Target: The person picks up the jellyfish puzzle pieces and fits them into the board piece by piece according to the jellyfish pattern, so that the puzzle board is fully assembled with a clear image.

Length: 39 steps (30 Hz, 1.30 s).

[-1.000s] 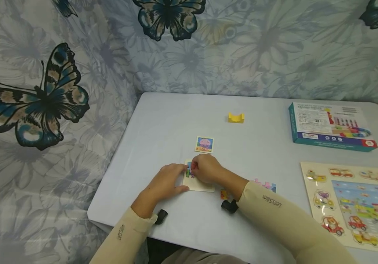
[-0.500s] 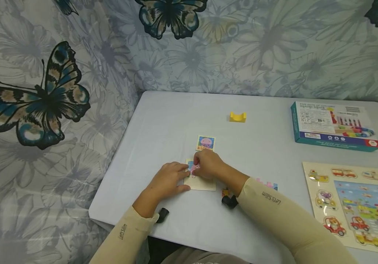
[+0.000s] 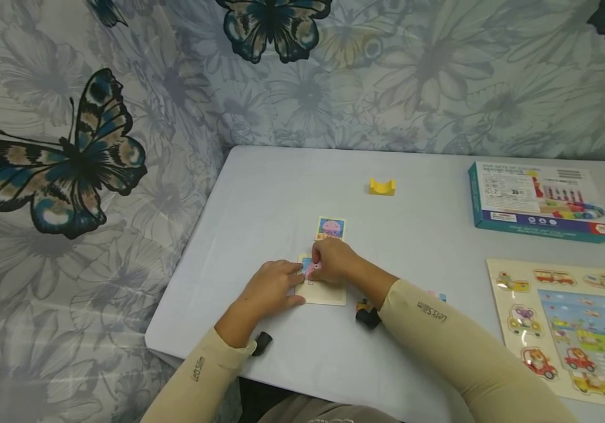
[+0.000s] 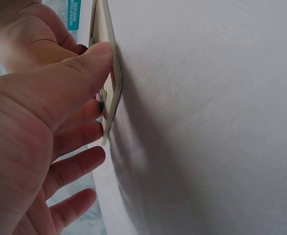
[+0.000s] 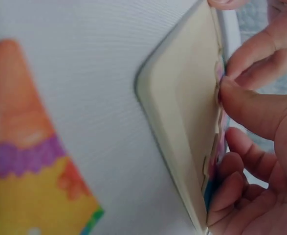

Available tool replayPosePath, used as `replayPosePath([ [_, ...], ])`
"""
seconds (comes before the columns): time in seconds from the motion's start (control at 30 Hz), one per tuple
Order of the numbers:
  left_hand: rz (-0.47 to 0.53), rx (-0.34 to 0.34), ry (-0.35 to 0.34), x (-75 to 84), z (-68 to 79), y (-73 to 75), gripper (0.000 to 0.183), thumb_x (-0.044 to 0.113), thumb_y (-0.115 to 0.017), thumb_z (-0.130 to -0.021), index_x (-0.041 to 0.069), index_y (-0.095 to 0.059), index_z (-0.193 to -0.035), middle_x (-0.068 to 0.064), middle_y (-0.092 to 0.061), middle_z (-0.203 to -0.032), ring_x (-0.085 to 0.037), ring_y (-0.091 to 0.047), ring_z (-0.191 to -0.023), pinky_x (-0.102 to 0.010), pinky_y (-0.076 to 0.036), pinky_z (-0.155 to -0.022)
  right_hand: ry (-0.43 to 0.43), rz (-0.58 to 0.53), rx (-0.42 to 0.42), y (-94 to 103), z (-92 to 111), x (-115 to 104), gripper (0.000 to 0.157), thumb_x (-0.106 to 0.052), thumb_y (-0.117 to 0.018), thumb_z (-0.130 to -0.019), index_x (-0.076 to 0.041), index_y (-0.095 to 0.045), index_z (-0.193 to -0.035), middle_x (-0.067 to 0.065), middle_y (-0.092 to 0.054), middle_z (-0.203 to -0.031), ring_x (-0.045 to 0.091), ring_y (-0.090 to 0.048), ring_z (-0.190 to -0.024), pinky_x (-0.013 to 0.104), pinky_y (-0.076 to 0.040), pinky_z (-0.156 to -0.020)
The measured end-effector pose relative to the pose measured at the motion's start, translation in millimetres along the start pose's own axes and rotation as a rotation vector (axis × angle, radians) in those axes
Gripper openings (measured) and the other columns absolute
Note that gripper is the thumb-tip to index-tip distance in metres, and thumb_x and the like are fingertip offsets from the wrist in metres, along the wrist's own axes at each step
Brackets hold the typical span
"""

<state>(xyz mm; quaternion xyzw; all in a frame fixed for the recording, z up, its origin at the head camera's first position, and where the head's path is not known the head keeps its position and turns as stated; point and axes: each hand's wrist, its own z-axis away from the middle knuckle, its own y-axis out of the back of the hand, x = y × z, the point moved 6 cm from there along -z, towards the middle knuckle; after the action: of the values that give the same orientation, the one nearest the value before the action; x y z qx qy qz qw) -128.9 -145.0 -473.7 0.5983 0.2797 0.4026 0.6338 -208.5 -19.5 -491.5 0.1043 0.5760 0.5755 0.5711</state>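
A cream puzzle tray (image 3: 329, 296) lies at the table's near middle, with blue-and-pink jigsaw pieces (image 3: 310, 267) in its upper left part. Along its left edge rests my left hand (image 3: 268, 288), fingertips on the rim; in the left wrist view the thumb touches the near rim. My right hand (image 3: 336, 261) reaches over the tray with curled fingers and pinches a jigsaw piece at the far side. That piece is mostly hidden by the fingers. Just beyond the hand lies a small octopus picture card (image 3: 331, 228), its lower edge partly covered.
An orange-and-yellow jigsaw piece (image 5: 31, 186) lies right of the tray. More pieces (image 3: 437, 295) show behind the right sleeve. Farther back stand a yellow curved block (image 3: 382, 187) and a teal-edged box (image 3: 543, 202). A vehicle picture board (image 3: 511, 352) lies at the right.
My right hand has shifted slightly away from me and uncovered pink pieces in the tray, now overlapping the octopus card. My left hand has stayed at the tray's edge.
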Motion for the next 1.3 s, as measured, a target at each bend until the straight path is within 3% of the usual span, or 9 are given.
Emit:
replayPosePath([
  [0.27,-0.038,0.013,-0.025,3.1,-3.5,-0.6,0.052,0.051,-0.077,-0.088,0.017,-0.074,-0.128,-0.001,-0.062,-0.143,-0.022,-0.058,-0.132,-0.043,-0.048,-0.107,-0.014,-0.013,-0.015,0.1,3,4,0.031,-0.032,-0.087,-0.081,-0.014,-0.063,-0.085,0.0,-0.059,-0.082,0.018,-0.055,-0.079,0.029,-0.044,-0.068],
  [0.4,-0.047,-0.008,-0.012,2.6,-3.3,-0.1,0.053,0.051,-0.077,-0.087,0.017,-0.074,-0.128,0.0,-0.062,-0.144,-0.021,-0.057,-0.133,-0.043,-0.048,-0.108,0.048,-0.042,-0.007,4.0,15,8,0.022,-0.027,-0.082,-0.087,-0.013,-0.066,-0.094,0.0,-0.06,-0.085,0.017,-0.055,-0.081,0.03,-0.046,-0.07],
  [0.5,-0.034,-0.027,-0.002,1.9,-2.9,0.0,0.054,0.049,-0.078,-0.088,0.015,-0.073,-0.13,-0.001,-0.061,-0.144,-0.022,-0.056,-0.134,-0.043,-0.045,-0.111,0.037,-0.037,-0.006,18.5,34,19,0.02,-0.023,-0.078,-0.09,-0.013,-0.069,-0.106,0.002,-0.063,-0.095,0.019,-0.057,-0.088,0.034,-0.05,-0.079],
  [0.63,0.003,-0.026,0.026,-0.7,-2.2,1.5,0.055,0.045,-0.082,-0.086,0.012,-0.072,-0.129,-0.003,-0.06,-0.144,-0.023,-0.052,-0.137,-0.043,-0.041,-0.116,-0.069,0.078,-0.013,42.2,68,48,0.03,-0.024,-0.078,-0.091,-0.011,-0.069,-0.117,0.006,-0.065,-0.107,0.023,-0.059,-0.097,0.043,-0.052,-0.091],
  [0.73,0.045,-0.026,0.034,-1.8,-1.5,1.4,0.056,0.04,-0.084,-0.084,0.011,-0.07,-0.13,-0.004,-0.058,-0.146,-0.023,-0.05,-0.139,-0.043,-0.039,-0.118,-0.134,0.166,-0.044,49.9,95,73,0.039,-0.027,-0.081,-0.088,-0.009,-0.068,-0.12,0.009,-0.065,-0.109,0.025,-0.059,-0.097,0.048,-0.053,-0.092],
  [0.87,0.103,-0.07,0.0,0.7,-0.3,-2.5,0.06,0.034,-0.083,-0.087,0.011,-0.063,-0.14,-0.003,-0.054,-0.151,-0.023,-0.047,-0.142,-0.041,-0.036,-0.12,-0.191,0.167,-0.062,49.1,126,98,0.053,-0.028,-0.089,-0.08,-0.006,-0.066,-0.121,0.01,-0.062,-0.106,0.026,-0.057,-0.09,0.049,-0.056,-0.087],
  [1.0,0.113,-0.105,-0.033,2.9,1.0,-5.1,0.06,0.03,-0.079,-0.092,0.01,-0.059,-0.145,-0.001,-0.05,-0.155,-0.022,-0.045,-0.144,-0.04,-0.036,-0.12,-0.169,0.119,-0.019,43.2,141,106,0.039,-0.022,-0.089,-0.079,-0.006,-0.067,-0.107,0.005,-0.059,-0.093,0.022,-0.055,-0.083,0.04,-0.056,-0.078],
  [1.13,0.147,-0.105,-0.015,0.9,-0.3,-5.0,0.058,0.032,-0.078,-0.092,0.013,-0.06,-0.144,0.002,-0.049,-0.157,-0.021,-0.045,-0.145,-0.041,-0.038,-0.119,-0.144,0.104,0.027,40.4,145,108,0.023,-0.016,-0.087,-0.081,-0.011,-0.066,-0.091,0.002,-0.056,-0.085,0.02,-0.052,-0.079,0.033,-0.05,-0.072],
  [1.3,0.195,-0.116,-0.011,0.9,-4.5,-7.9,0.057,0.033,-0.077,-0.093,0.015,-0.06,-0.145,0.003,-0.048,-0.157,-0.02,-0.045,-0.145,-0.041,-0.038,-0.119,-0.132,0.074,0.04,39.0,147,108,0.019,-0.013,-0.081,-0.087,-0.009,-0.064,-0.095,0.003,-0.056,-0.086,0.02,-0.052,-0.08,0.034,-0.049,-0.072],
])
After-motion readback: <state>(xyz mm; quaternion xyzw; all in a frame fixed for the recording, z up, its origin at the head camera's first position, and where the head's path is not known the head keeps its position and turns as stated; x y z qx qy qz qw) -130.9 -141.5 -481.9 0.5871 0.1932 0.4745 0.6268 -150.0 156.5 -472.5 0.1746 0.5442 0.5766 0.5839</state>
